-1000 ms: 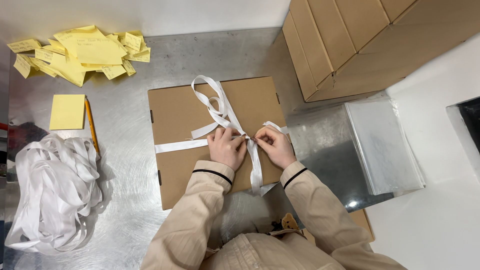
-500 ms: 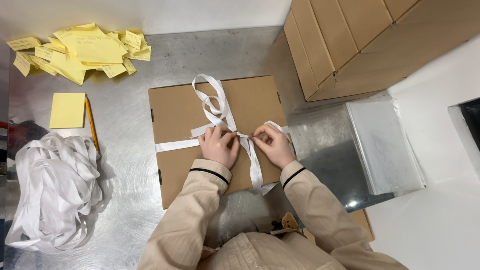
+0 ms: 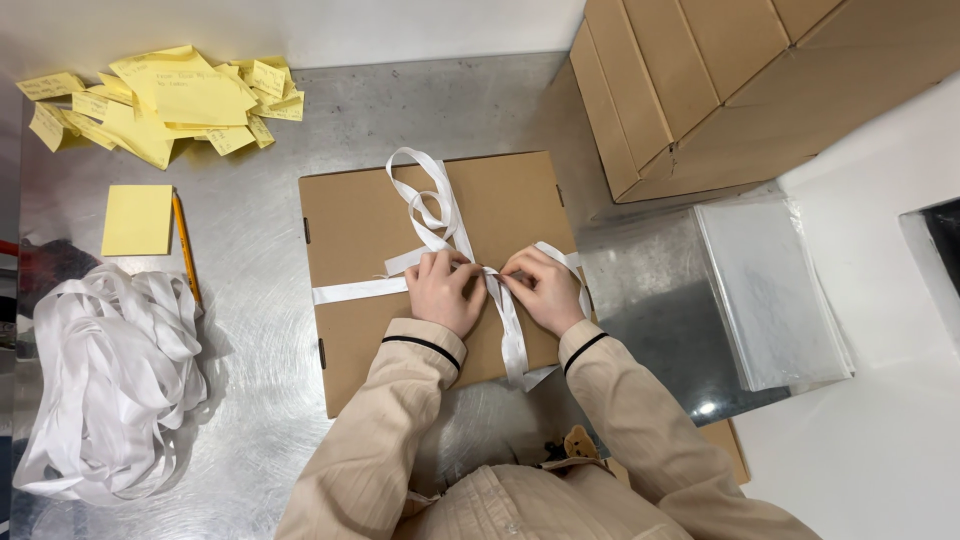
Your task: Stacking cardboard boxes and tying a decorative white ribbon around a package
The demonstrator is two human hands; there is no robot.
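From the head view, your left hand and right hand meet at the middle of the flat brown cardboard box, which lies on the metal tabletop straight ahead of you at 12 o'clock. Both hands have a closed grip on the white ribbon where its bands cross on the lid; the fingertips pinch it between them, nearly touching. One band runs off toward 9 o'clock across the lid, another drops toward 6 o'clock over the near edge, and a loose loop lies on the lid at 12 o'clock from your hands. At 9 o'clock from the box a pencil lies just beside a yellow notepad; a heap of loose yellow notes sits at 10 o'clock, and a pile of white ribbon at 8 o'clock. A stack of clear plastic sleeves lies at 3 o'clock, with larger cardboard boxes at 1 o'clock.
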